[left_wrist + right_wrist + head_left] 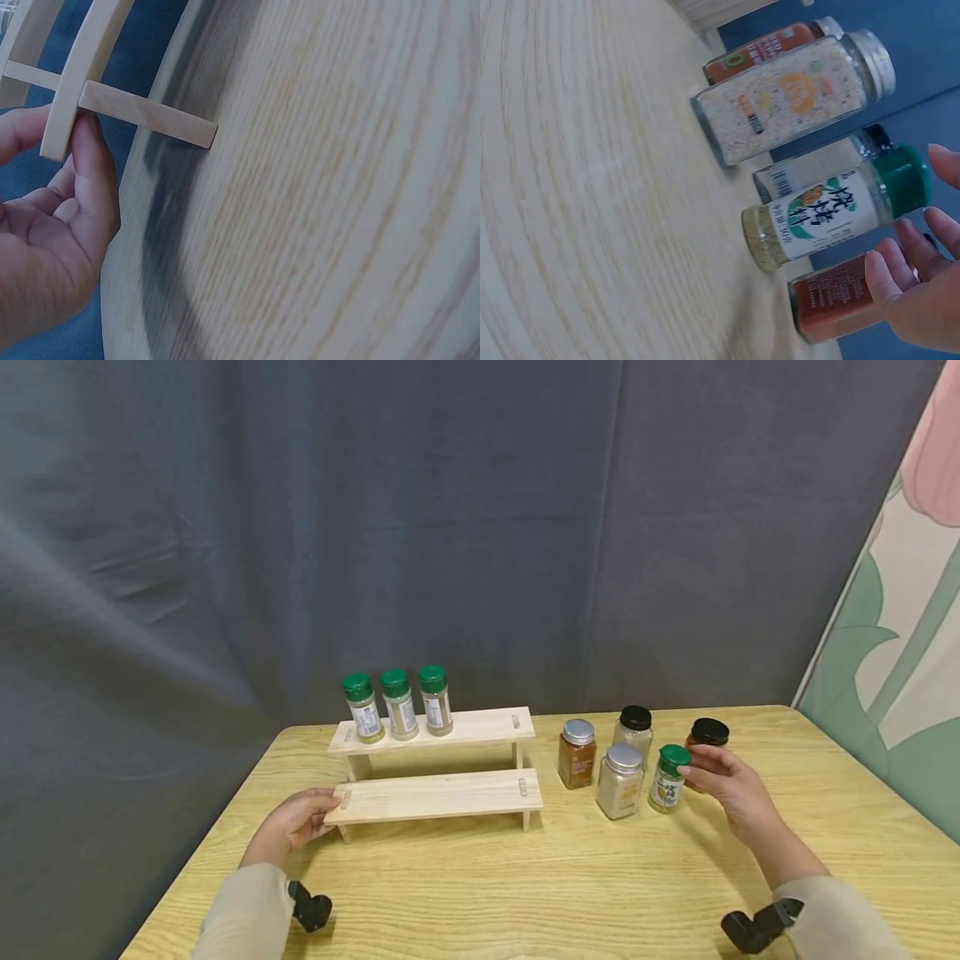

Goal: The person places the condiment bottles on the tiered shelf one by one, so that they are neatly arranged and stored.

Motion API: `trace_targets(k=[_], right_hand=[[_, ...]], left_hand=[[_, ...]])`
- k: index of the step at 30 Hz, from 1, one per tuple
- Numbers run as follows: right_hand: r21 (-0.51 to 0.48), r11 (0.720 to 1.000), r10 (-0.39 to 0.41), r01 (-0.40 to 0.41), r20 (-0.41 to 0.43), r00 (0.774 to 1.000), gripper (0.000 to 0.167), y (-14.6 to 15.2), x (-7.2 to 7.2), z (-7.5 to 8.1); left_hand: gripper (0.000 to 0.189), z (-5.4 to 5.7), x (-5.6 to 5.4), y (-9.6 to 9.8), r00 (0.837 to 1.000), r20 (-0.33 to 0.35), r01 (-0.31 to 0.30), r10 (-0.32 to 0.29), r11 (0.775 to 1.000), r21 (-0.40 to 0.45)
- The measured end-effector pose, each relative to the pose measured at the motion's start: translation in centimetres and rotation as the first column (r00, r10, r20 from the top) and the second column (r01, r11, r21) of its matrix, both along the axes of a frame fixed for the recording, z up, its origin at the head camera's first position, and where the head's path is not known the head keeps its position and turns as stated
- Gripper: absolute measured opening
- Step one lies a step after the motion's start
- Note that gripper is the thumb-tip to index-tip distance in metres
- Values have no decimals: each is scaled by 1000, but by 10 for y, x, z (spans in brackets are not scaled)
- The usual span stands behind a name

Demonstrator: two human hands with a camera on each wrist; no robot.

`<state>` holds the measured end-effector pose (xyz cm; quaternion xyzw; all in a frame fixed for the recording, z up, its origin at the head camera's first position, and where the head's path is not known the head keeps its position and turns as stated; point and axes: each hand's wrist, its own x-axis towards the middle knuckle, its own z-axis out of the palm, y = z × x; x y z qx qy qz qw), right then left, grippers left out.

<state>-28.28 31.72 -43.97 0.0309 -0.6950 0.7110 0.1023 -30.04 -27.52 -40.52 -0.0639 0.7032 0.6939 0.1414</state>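
Note:
My left hand (298,817) pinches the left end of the lower board of a two-step wooden spice rack (442,797). In the left wrist view, its fingers (91,176) bend under the board's end beside a short leg. At the right, my right hand (731,781) is beside a green-capped spice jar (666,787), with thumb and fingertips apart near the cap. The jar stands upright on the table, its white label (826,213) showing in the right wrist view. Just behind that hand is a black-lidded jar of red spice (836,300), partly hidden by the fingers.
Three green-capped jars (401,714) stand along the left of the rack's upper board (487,724). Left of my right hand are a silver-lidded pale jar (620,789), a silver-lidded reddish jar (577,760) and a black-lidded pale jar (636,735). A dark curtain (480,543) hangs behind the table.

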Motion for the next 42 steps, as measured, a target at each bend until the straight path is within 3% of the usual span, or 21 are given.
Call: trace_targets(k=[6,10,15,22,42], right_hand=[[164,986,-4,-10,84,996,52,-23,13,25],[193,981,-46,22,120,992,52,-31,14,28],[148,988,-53,37,107,993,39,-39,18,33],[112,993,-41,29,105,994,29,-51,27,46],[106,993,-51,46,41,998,24,-47,33,58]], left_hand=[[43,-1,1,0,1000,9,-4,4,1000,-6],[43,0,1,0,1000,13,-5,5,1000,4],[44,0,0,-2,1000,18,15,-15,999,28],[41,-1,1,-4,998,64,-26,24,999,35],[24,4,2,0,996,86,-32,24,996,84]])
